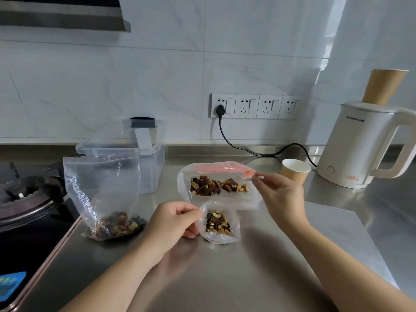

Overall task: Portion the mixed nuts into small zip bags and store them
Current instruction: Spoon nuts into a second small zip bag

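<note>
Nuts filled a small zip bag (pixel 217 222) pinched by the left hand (pixel 174 221); right hand (pixel 278 194) pinched a larger bag's (pixel 221 188) edge. Sealing probably needs firm, even pressure.

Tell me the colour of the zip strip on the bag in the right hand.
Pink-red zip strip, clearest in the head view.
</note>
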